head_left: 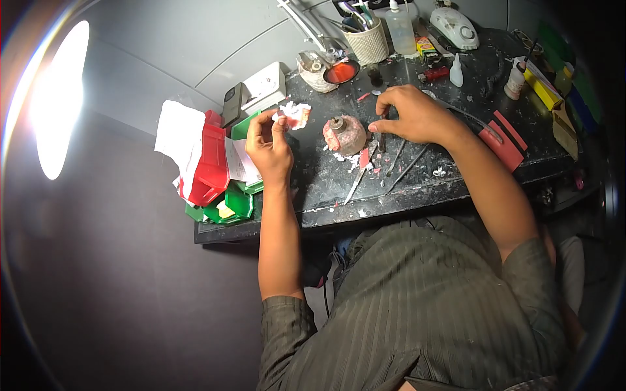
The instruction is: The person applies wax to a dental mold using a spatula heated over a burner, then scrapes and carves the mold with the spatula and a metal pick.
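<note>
My left hand (268, 153) is closed, pinching a small white and pink piece, which looks like a dental cast with pink wax (297, 117), above the left part of the bench. My right hand (417, 116) is closed around a dark, stick-like tool (383, 142) that points down toward the bench; its working end is not clear. Between the hands stands a squat spirit lamp (349, 138), crusted with pink and white drips. Just right of it lie a knife-like tool (357, 179) and two thin metal tools (407, 168), among pink and white crumbs.
Pink wax sheets (501, 144) lie at the right. Behind are a white cup of brushes (366, 44), a clear bottle (400, 31) and a red shallow dish (342, 72). Red and green boxes (210, 159) and a phone (232, 104) crowd the left. The black bench's front edge (326, 218) is near my body.
</note>
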`<act>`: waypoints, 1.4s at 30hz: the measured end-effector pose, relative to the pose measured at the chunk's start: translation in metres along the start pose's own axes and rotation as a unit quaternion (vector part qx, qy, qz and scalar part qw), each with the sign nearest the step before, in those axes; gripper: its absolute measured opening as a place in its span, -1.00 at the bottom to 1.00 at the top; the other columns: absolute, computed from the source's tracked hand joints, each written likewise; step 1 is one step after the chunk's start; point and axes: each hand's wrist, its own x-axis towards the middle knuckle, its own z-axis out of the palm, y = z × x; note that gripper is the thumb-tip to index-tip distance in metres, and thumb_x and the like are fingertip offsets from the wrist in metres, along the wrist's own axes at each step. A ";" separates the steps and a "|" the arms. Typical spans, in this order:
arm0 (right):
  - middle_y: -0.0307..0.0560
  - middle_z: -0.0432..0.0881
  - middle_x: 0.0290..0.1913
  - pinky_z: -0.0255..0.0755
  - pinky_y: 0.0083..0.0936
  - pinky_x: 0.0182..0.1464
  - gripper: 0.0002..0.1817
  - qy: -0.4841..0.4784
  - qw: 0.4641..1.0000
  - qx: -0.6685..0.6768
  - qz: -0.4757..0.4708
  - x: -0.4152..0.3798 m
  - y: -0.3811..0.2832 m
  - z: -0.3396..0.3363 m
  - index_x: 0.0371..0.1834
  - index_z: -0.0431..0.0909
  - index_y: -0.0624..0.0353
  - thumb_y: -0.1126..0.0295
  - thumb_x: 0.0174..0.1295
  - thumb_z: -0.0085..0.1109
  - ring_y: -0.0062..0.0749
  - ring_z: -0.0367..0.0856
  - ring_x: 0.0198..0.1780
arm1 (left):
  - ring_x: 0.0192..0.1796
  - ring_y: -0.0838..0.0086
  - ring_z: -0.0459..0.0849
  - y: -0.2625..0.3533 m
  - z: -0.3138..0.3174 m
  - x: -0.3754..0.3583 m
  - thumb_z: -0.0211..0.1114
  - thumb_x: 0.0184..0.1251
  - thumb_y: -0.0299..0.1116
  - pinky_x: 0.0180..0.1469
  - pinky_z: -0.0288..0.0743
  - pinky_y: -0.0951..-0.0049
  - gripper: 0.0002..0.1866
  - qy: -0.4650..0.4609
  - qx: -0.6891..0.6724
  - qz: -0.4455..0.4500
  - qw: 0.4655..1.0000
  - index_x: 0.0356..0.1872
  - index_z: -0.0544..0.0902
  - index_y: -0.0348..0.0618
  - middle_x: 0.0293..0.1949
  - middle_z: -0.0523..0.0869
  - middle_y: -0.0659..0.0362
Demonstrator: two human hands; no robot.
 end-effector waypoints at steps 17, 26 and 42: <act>0.18 0.72 -0.32 0.55 -0.25 -0.15 -0.58 0.013 1.000 0.002 -0.027 -0.001 -0.003 0.002 -0.32 0.66 0.36 0.16 0.09 0.54 -0.03 0.72 -0.25 | -0.19 0.49 0.74 0.007 0.019 -0.004 0.29 0.43 -0.60 -0.09 0.65 0.48 -0.86 -0.015 -0.025 0.076 0.997 -0.06 0.60 -0.40 -0.21 0.74 0.09; 0.16 0.71 -0.35 0.53 -0.25 -0.20 -0.57 0.014 1.000 -0.010 -0.026 -0.001 -0.004 0.001 -0.33 0.65 0.34 0.14 0.09 0.54 -0.06 0.70 -0.30 | -0.23 0.51 0.72 0.020 0.015 0.000 0.35 0.41 -0.55 -0.11 0.61 0.49 -0.88 0.000 -0.105 -0.008 0.994 -0.11 0.63 -0.35 -0.24 0.75 0.12; 0.11 0.73 -0.28 0.53 -0.29 -0.07 -0.65 -0.011 1.000 0.002 -0.001 0.000 -0.007 -0.002 -0.32 0.65 0.34 0.24 0.09 0.51 -0.09 0.72 -0.17 | -0.12 0.39 0.74 -0.014 -0.009 0.003 0.22 0.48 -0.48 -0.03 0.71 0.34 -0.85 -0.075 -0.312 -0.319 0.892 -0.05 0.64 -0.32 -0.11 0.75 0.10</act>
